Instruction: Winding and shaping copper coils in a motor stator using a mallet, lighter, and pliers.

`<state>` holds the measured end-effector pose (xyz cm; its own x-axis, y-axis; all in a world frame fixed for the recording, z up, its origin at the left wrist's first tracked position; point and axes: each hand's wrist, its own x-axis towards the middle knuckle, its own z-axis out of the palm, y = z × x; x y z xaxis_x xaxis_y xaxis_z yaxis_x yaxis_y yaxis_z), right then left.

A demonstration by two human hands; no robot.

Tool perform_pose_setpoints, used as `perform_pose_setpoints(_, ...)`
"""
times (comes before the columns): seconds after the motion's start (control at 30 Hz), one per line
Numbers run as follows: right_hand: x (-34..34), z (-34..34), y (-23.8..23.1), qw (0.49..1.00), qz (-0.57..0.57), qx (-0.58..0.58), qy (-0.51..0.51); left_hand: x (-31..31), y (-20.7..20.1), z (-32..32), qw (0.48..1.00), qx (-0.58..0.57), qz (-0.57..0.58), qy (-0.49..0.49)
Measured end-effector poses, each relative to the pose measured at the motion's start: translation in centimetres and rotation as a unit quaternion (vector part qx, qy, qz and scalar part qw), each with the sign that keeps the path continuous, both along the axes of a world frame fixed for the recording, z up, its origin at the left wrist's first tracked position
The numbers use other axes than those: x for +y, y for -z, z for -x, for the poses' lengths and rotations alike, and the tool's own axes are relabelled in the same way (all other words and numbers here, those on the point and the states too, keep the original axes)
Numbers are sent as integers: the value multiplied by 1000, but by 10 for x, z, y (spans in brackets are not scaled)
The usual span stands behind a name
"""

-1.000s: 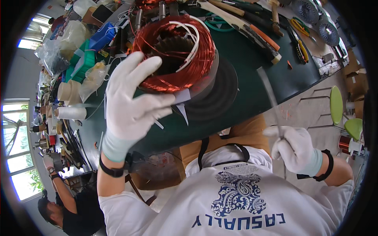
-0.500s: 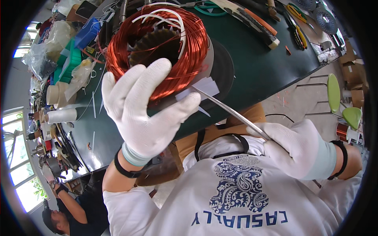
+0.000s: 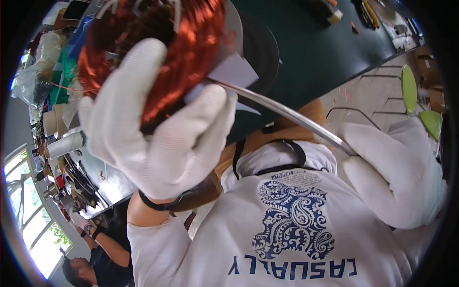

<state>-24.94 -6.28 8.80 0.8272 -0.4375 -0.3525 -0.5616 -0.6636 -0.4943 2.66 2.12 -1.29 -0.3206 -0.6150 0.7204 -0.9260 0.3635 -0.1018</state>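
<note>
A motor stator wound with red copper wire rests on its side of the dark green bench, blurred, with white sleeves at its top. My left hand, in a white knit glove, lies against the winding with fingers apart. Its thumb is beside a white insulation paper slip at the winding's lower edge. Closed in my gloved right hand is a slim, pointed metal rod. The rod slants up to the left, and its tip meets the slip near my left thumb; exact contact there is hidden.
A dark round disc lies beneath the stator. Hand tools lie at the bench's far right. Plastic bags, a green bin and white rolls crowd the left. A green stool stands right; another person works lower left.
The stator and my left hand now appear larger and farther left. My left fingers have shifted lower over the winding. The right hand, still gripping the rod, has moved right.
</note>
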Motion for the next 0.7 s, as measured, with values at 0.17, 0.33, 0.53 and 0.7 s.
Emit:
perform_pose_setpoints(0.17,17,5,1,988,72,81,106,6,-5,-6,997,43,-57,6)
perform_pose_setpoints(0.33,14,-4,23,993,-50,-77,80,0,0,1,1000,12,4,20)
perform_pose_setpoints(0.53,11,0,42,988,-5,-154,26,-11,11,4,991,-47,125,29)
perform_pose_setpoints(0.7,9,-22,49,984,94,-150,-13,-4,13,9,994,-34,98,-27)
